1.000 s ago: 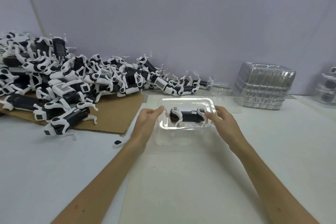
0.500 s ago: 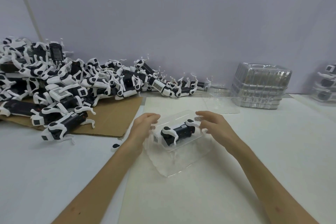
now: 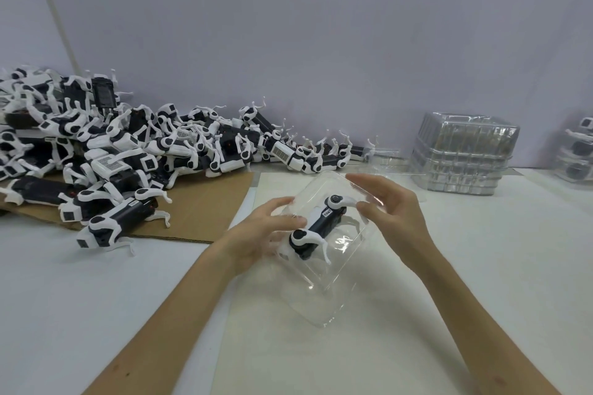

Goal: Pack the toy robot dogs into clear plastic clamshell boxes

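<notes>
Lavender wall point(image 3: 321, 58) backs a white desk point(image 3: 529, 250). A heap of toy robot dogs point(image 3: 128, 151) sprawls over cardboard point(image 3: 205, 202) at the left, and a stack of empty clamshell boxes point(image 3: 462, 154) stands back right. Above a cream sheet point(image 3: 321, 356), 2 hands hold 1 clear clamshell box point(image 3: 333, 292) tilted off the desk. The left hand point(image 3: 256, 234) wraps its fingers round the near-left side; the right hand point(image 3: 394, 212) pinches the far end. 1 toy robot dog point(image 3: 321, 224) lies inside. Closing seems in hand; next, the rims probably need pressing together. Open room lies rightward.
</notes>
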Demonstrator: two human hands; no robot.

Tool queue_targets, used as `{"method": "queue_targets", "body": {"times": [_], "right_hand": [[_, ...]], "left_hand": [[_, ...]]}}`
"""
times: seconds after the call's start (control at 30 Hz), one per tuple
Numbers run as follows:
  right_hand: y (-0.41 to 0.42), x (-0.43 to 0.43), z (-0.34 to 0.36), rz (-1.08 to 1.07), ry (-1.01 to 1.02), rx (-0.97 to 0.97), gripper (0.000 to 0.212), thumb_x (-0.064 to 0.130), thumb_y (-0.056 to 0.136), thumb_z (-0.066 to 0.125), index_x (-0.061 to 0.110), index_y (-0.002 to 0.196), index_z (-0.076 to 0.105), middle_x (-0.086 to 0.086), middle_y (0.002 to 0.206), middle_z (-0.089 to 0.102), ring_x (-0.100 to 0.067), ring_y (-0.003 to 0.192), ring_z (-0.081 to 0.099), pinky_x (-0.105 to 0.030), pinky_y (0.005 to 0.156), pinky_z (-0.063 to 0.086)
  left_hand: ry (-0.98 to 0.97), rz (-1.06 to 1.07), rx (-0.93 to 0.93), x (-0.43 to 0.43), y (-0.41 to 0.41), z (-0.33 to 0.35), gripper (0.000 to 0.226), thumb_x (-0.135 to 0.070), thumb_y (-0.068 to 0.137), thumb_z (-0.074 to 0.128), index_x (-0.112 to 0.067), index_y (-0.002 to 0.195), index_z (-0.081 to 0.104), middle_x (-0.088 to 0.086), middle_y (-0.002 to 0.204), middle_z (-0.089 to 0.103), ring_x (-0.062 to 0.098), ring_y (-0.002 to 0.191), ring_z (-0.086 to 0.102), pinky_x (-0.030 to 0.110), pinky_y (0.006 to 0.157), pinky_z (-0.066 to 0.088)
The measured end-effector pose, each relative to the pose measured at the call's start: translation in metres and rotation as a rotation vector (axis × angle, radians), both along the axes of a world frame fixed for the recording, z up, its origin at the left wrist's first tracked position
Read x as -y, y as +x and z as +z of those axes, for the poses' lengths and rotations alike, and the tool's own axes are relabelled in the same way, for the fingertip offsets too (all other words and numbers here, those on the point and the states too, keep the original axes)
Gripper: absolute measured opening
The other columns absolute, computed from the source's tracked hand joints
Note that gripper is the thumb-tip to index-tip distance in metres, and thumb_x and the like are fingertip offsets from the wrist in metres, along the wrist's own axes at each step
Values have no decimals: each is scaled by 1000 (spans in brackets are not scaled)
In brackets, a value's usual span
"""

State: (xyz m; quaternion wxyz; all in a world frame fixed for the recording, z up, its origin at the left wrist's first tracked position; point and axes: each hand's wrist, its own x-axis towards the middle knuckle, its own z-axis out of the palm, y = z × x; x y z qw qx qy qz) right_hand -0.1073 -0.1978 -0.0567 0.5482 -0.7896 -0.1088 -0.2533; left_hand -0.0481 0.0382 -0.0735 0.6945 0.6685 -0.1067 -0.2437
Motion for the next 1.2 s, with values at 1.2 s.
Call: {"method": "queue_targets", "body": {"times": [1.2], "right_hand": [[5,-14,-19,-571,-820,513,32,30,69,89,23,98,76,12,93,69,-23,88,52,-39,89,30]], "left_hand": [[-12,505,700,36,-23,-5,69,-36,68,81,-39,130,50,-8,110,55,-1,66,56,13,61,48]]}}
